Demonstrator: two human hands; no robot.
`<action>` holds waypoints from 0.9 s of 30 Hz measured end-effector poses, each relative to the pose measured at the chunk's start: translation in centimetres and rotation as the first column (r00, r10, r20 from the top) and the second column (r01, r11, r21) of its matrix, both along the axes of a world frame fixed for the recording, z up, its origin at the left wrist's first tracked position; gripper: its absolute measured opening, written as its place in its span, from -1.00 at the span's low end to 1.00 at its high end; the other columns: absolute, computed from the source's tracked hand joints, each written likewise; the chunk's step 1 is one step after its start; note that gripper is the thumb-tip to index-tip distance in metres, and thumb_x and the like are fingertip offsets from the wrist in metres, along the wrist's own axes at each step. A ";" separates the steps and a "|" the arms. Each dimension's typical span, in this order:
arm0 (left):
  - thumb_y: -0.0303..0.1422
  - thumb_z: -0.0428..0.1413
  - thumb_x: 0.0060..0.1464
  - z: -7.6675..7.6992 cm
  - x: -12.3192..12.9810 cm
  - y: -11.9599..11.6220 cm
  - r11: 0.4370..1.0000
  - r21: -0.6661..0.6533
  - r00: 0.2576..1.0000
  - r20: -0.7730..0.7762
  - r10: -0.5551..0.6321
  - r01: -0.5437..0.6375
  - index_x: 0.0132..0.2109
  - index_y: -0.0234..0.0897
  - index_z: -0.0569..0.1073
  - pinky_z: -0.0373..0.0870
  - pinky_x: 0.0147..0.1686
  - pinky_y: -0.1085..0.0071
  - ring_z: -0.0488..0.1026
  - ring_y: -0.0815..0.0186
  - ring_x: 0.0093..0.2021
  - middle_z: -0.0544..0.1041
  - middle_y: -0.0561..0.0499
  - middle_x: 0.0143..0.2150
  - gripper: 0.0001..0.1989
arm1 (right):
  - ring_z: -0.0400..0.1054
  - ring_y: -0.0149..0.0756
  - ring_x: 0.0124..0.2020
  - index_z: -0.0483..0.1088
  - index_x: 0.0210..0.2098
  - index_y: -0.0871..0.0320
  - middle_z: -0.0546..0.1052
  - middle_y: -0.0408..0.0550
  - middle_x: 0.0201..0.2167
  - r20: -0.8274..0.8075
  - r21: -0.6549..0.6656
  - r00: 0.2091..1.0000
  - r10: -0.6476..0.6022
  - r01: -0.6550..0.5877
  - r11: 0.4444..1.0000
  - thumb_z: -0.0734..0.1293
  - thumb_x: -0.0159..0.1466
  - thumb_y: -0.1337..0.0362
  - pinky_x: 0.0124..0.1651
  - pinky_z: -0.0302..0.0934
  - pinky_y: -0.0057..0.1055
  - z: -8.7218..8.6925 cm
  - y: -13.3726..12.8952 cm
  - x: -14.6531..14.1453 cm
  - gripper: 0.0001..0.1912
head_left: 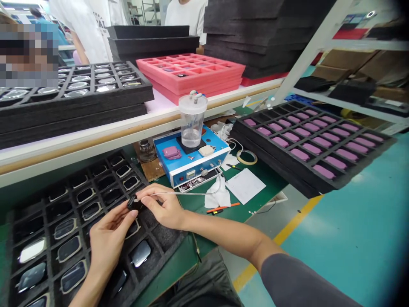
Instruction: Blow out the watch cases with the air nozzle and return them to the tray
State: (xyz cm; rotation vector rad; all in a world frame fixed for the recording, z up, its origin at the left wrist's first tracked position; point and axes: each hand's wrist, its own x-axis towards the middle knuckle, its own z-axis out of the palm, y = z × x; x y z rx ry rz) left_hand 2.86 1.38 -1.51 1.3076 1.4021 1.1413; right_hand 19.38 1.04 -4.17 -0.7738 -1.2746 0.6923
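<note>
My left hand (108, 234) pinches a small dark part (131, 202) between thumb and fingers, above a black foam tray (166, 234). The part looks like a watch-sized frame, though fingers cover much of it. My right hand (164, 208) is closed on the end of a thin clear tube (191, 194), its tip against or very close to the part. From there the tube runs right toward a blue control box (164, 166). Dark glassy panels, several with light metal rims, lie in the tray's compartments.
A lidded clear cup (191, 125) stands on the blue box beside pink pieces (171, 152). White tissue (217, 194), a paper sheet (246, 186) and a tape roll (247, 157) lie nearby. Right is a black tray of pink parts (311, 148). Red foam trays (191, 81) sit on the shelf.
</note>
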 end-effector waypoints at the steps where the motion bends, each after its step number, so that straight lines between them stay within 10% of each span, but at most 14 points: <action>1: -0.14 0.50 -0.28 0.0 0.0 -0.1 1.000 -0.002 1.000 0.014 -0.005 0.005 -0.10 -0.29 0.67 0.63 -0.12 0.29 0.66 0.18 -0.24 0.73 -0.08 -0.22 -0.45 | 0.57 -0.26 -0.15 0.54 -0.25 0.07 0.64 -0.03 -0.21 0.007 -0.003 1.000 -0.006 0.006 1.000 0.32 0.40 0.11 -0.10 0.53 -0.31 0.0 -0.1 0.0 -0.78; 27: -0.22 0.48 -0.26 0.1 0.1 -0.4 0.999 -0.016 0.994 0.099 -0.045 0.047 -0.13 -0.36 0.63 0.57 -0.21 0.40 0.61 0.30 -0.30 0.70 -0.05 -0.29 -0.49 | 0.55 -0.25 -0.12 0.56 -0.22 0.07 0.62 -0.01 -0.19 -0.027 -0.013 1.000 -0.012 0.011 1.000 0.33 0.40 0.18 -0.05 0.48 -0.29 -0.8 -0.9 -0.2 -0.83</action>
